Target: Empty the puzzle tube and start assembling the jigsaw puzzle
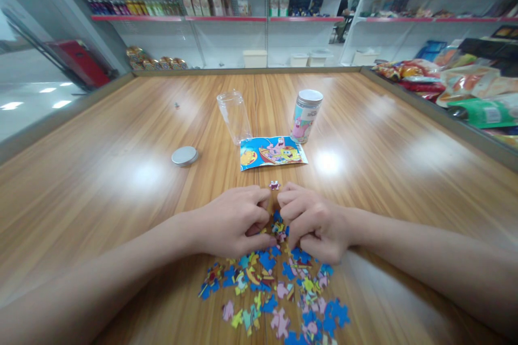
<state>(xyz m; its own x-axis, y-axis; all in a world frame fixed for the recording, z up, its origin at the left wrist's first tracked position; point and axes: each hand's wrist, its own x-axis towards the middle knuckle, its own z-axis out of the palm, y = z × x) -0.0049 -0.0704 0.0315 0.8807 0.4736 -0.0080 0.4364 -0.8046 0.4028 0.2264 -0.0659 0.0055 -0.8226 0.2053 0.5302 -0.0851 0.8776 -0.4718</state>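
The rimmed table leaves elbow room; both hands curl at puzzle pieces, grip unclear.

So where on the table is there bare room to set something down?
Bare wood on the table stretches from the picture card to the right rim, and from the silver lid to the left rim. It is crowded between the left hand and right hand and on their near side, where puzzle pieces lie scattered.

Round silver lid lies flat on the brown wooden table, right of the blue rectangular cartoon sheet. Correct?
Wrong side: the head view shows the round silver lid left of the blue rectangular cartoon sheet, flat on the brown wooden table.
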